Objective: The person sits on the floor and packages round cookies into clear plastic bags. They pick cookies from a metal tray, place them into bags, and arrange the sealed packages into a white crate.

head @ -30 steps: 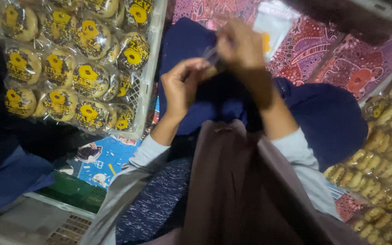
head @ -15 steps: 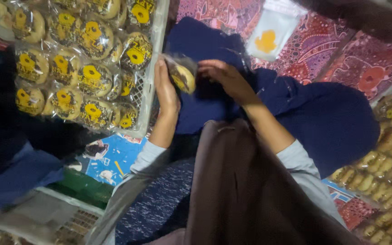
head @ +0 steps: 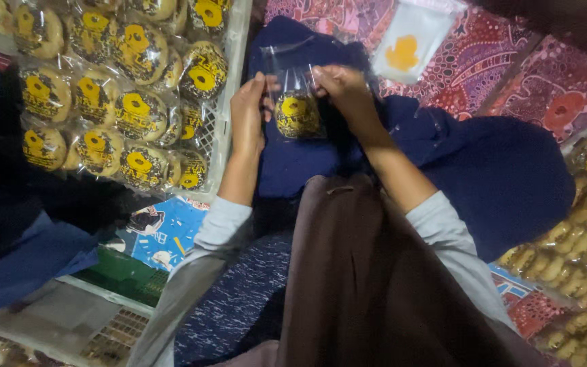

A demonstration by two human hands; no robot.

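My left hand and my right hand together hold a clear plastic bag by its upper edges. A round pastry with a yellow label sits in the bottom of that bag. The bag hangs over dark blue cloth on my lap. To my left, a white crate is packed with several bagged pastries bearing the same yellow labels.
An empty clear bag with a yellow mark lies on the red patterned mat ahead. Unwrapped pastries fill a tray at the right. A dark blue cushion-like bundle sits between. A blue printed sheet lies lower left.
A pastry went into the bag. My hands dropped from high up by the mat, swung left toward the crate, and now hold the filled bag upright in the middle.
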